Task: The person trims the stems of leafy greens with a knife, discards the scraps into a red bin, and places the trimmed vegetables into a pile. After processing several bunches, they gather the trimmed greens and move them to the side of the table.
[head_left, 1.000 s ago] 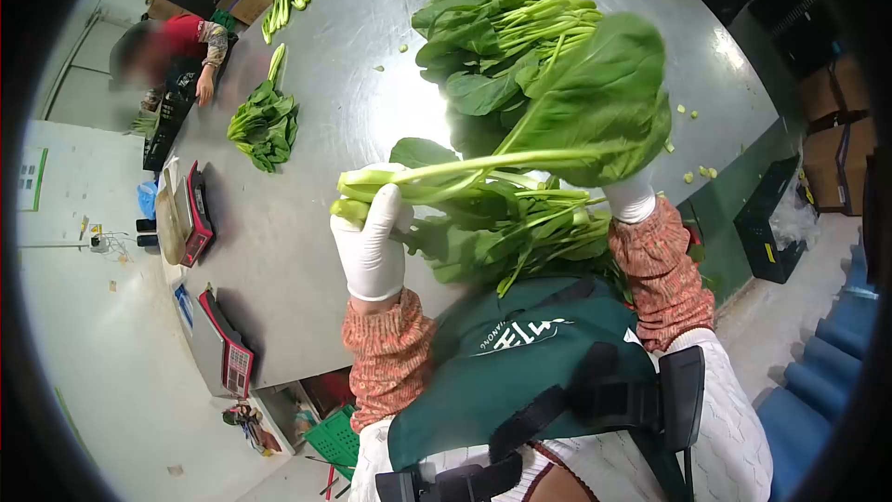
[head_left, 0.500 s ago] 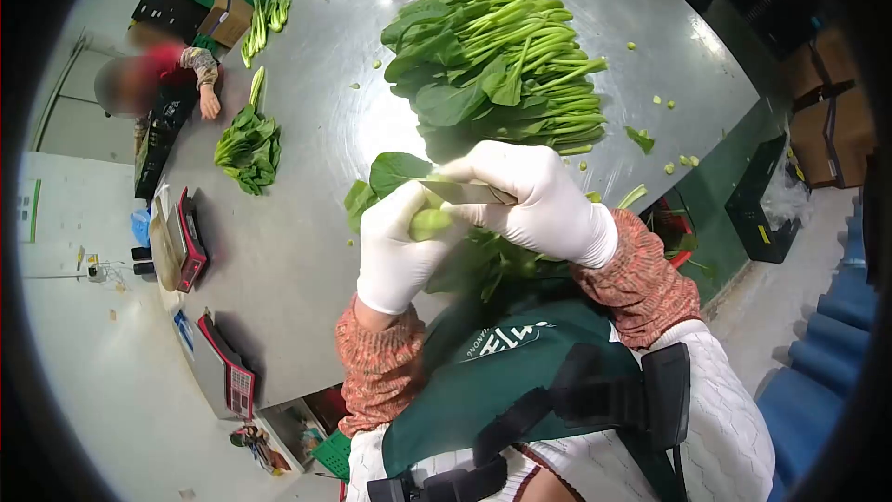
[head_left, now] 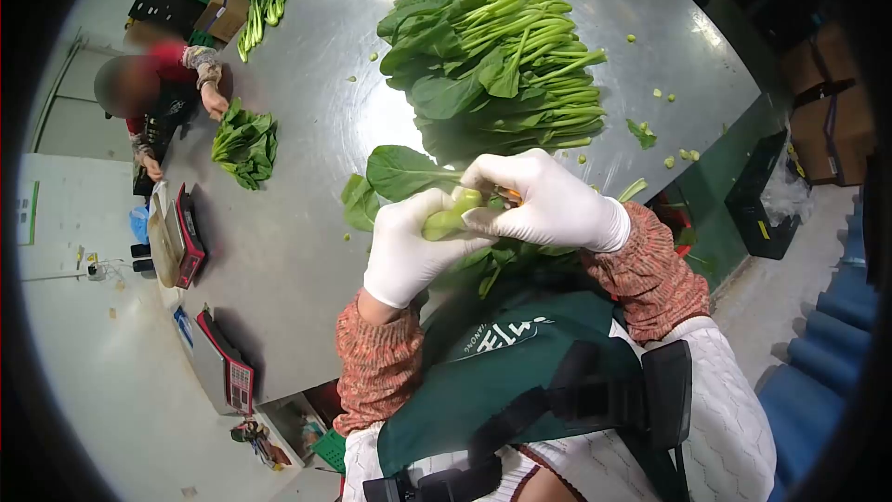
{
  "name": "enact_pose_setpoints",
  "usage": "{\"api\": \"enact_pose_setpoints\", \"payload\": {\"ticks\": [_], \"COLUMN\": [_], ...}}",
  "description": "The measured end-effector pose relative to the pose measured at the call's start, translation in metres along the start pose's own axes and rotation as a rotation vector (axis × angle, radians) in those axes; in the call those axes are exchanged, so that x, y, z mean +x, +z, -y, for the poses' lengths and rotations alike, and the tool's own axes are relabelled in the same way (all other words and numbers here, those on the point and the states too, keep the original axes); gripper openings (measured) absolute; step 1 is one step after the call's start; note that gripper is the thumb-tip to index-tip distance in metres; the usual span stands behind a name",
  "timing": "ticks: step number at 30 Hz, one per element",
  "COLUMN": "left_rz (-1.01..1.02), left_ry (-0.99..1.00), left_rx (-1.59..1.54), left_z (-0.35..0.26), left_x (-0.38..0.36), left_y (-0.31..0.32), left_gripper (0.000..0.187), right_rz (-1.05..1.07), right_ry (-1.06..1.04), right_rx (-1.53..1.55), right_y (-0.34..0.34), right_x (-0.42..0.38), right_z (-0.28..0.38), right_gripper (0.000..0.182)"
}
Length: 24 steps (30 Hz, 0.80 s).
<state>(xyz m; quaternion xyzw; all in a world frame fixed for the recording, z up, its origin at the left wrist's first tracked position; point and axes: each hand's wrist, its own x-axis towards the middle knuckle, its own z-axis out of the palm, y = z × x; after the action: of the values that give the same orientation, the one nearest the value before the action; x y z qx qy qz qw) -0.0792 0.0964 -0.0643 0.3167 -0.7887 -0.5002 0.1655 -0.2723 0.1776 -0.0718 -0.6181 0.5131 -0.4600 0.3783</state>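
Observation:
My left hand (head_left: 409, 246), in a white glove, is closed around the pale stems of a leafy green (head_left: 446, 221). One broad leaf (head_left: 404, 172) sticks out past the fingers to the upper left. My right hand (head_left: 557, 204), also gloved, is closed against those stems, its thumb touching them. Between its fingers is a small knife (head_left: 510, 194), mostly hidden now, with an orange bit showing. Beyond my hands lies a large pile of leafy greens (head_left: 520, 56), stems pointing right. More leaves (head_left: 497, 265) show below my hands, partly covered.
Cut stem bits (head_left: 688, 155) are scattered on the metal table (head_left: 307, 260). A co-worker's hand (head_left: 214, 102) touches a bunch of greens (head_left: 245, 146) at the left. Two red scales (head_left: 226, 363) line the left edge. A black crate (head_left: 757, 200) stands at the right.
The knife blade, visible before across the stems, is now mostly hidden by my right hand. My hands shifted slightly right. The co-worker's hand has reached the bunch at the left.

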Motion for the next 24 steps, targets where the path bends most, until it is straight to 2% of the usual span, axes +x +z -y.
{"api": "enact_pose_setpoints", "payload": {"ticks": [3, 4, 7, 8, 11, 15, 24], "left_rz": [0.111, 0.126, 0.269, 0.275, 0.271, 0.312, 0.395], "left_ry": [-0.080, 0.006, 0.021, -0.013, 0.185, 0.187, 0.285], "left_rx": [-0.012, 0.085, 0.009, -0.103, 0.140, 0.286, 0.255], "left_z": [-0.006, -0.003, 0.008, 0.012, 0.008, 0.007, 0.000], "left_x": [-0.002, -0.002, -0.002, -0.002, 0.000, -0.003, -0.017], "left_y": [-0.001, -0.002, -0.002, 0.003, 0.001, -0.002, -0.007], "left_gripper": [0.032, 0.033, 0.036, 0.039, 0.042, 0.041, 0.031], "right_rz": [0.078, 0.095, 0.103, 0.068, 0.166, 0.217, 0.396], "right_ry": [0.178, 0.242, 0.133, 0.006, 0.067, 0.018, 0.065], "right_rx": [0.148, 0.239, 0.140, 0.075, -0.001, -0.046, 0.002], "right_y": [-0.004, -0.004, -0.006, -0.003, -0.010, -0.011, -0.012], "right_x": [-0.004, -0.006, -0.015, -0.017, -0.020, -0.026, -0.037], "right_z": [0.007, 0.007, 0.004, -0.005, 0.000, -0.006, 0.000], "right_gripper": [0.023, 0.021, 0.021, 0.022, 0.022, 0.020, 0.016]}}
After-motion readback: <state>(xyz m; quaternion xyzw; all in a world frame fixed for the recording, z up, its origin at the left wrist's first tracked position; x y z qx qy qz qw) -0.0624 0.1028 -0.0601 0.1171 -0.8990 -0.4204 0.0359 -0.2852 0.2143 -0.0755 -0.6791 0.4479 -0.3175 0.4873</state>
